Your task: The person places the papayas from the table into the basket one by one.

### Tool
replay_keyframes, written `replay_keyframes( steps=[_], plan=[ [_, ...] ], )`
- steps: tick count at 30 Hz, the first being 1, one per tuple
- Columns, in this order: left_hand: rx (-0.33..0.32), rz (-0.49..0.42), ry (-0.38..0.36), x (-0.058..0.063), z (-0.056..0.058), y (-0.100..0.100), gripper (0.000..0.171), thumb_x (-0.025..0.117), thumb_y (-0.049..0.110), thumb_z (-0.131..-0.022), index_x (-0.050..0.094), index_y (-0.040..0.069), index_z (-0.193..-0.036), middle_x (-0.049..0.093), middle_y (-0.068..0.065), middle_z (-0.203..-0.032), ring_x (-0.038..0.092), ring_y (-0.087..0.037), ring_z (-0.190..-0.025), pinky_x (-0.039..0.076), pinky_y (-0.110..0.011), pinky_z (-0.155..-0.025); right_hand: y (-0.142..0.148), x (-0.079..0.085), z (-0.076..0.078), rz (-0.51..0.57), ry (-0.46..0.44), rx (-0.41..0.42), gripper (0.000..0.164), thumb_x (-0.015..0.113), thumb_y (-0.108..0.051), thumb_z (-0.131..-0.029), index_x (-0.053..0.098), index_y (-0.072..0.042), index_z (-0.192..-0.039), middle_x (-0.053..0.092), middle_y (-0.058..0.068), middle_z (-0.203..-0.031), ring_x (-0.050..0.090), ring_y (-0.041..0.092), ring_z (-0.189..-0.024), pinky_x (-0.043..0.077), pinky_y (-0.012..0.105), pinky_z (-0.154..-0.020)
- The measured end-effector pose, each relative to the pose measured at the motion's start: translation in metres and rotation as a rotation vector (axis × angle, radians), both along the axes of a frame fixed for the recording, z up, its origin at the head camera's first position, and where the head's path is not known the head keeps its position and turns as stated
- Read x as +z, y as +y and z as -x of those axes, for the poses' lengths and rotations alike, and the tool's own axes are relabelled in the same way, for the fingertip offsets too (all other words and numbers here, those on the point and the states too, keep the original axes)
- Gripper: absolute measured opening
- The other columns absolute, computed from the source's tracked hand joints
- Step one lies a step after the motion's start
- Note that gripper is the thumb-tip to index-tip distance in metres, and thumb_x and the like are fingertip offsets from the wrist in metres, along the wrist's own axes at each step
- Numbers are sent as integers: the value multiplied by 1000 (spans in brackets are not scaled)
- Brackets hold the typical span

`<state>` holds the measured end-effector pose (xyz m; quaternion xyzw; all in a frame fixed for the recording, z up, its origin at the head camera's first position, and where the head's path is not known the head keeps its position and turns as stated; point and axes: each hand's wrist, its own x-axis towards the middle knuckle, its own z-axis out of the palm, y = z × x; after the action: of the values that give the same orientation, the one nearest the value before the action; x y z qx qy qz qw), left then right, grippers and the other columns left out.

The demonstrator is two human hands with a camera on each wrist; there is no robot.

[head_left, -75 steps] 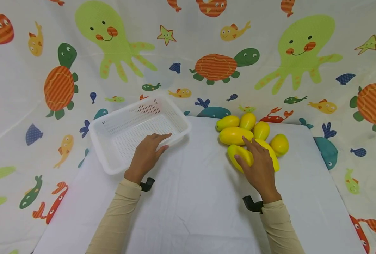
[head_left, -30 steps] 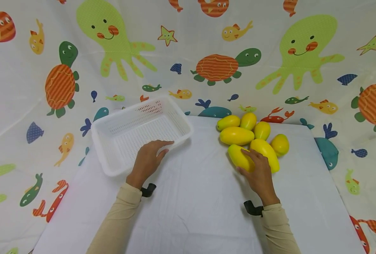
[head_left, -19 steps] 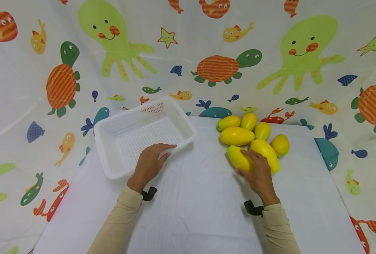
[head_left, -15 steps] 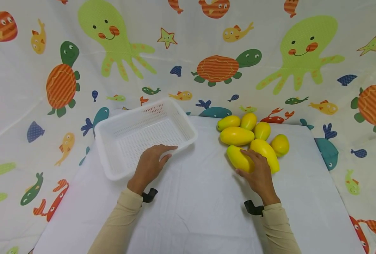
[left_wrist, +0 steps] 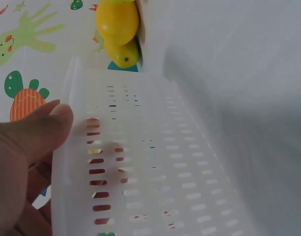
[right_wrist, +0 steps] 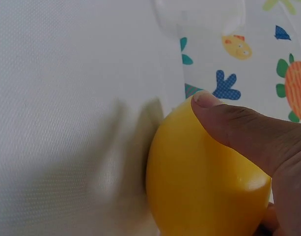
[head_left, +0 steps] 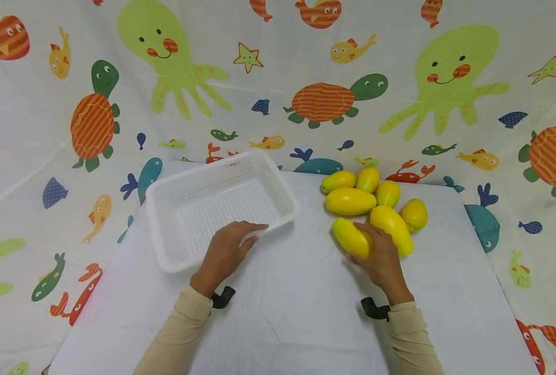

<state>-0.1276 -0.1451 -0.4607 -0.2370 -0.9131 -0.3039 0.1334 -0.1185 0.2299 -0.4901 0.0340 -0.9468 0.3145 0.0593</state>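
Gripping smooth oval fruit (head_left: 350,239), slotted plastic basket (head_left: 240,202)

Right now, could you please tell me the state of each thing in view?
White perforated plastic basket: open-topped, held at near rim
One oblong yellow fruit: gripped; whether lifted, unclear
Six other yellow fruits: lying ungripped, close together
White cloth: spread, lightly creased
Bare left hand: pinching the basket's rim
Bare right hand: curled round the oblong fruit

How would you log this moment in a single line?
Left hand: grips basket rim | right hand: grips yellow fruit | basket: no fruit visible inside | other fruit: grouped on table near right hand
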Motion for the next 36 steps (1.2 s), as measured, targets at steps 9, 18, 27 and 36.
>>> replay_keyframes(
  steps=[9,18,27,36],
  plan=[
    [3,26,-22,0,-11,7,36,71,18,-92,69,31,-126,73,9,-115,68,-16,-102,57,-35,-82,-1,-2,0,11,-39,6,82,89,-24,-74,48,-26,-146,48,11,-151,42,38,-131,31,64,-111],
    [1,32,-17,0,-25,14,37,73,17,-91,69,33,-124,73,11,-113,67,-14,-97,56,-32,-74,0,-3,-1,13,-40,12,82,89,-25,-75,48,-25,-146,50,11,-148,44,38,-128,32,63,-109],
    [-16,22,8,2,-37,21,41,76,13,-88,70,32,-123,73,11,-109,65,-12,-91,55,-28,-70,0,-3,-3,32,-39,10,80,88,-24,-76,48,-25,-145,52,10,-146,45,37,-126,33,62,-108],
    [-23,30,18,2,-48,25,41,77,14,-87,70,33,-122,73,15,-107,63,-7,-89,53,-23,-69,4,-6,-2,60,-45,15,81,88,-25,-76,47,-27,-146,51,9,-147,45,36,-129,33,61,-109]
  ],
)
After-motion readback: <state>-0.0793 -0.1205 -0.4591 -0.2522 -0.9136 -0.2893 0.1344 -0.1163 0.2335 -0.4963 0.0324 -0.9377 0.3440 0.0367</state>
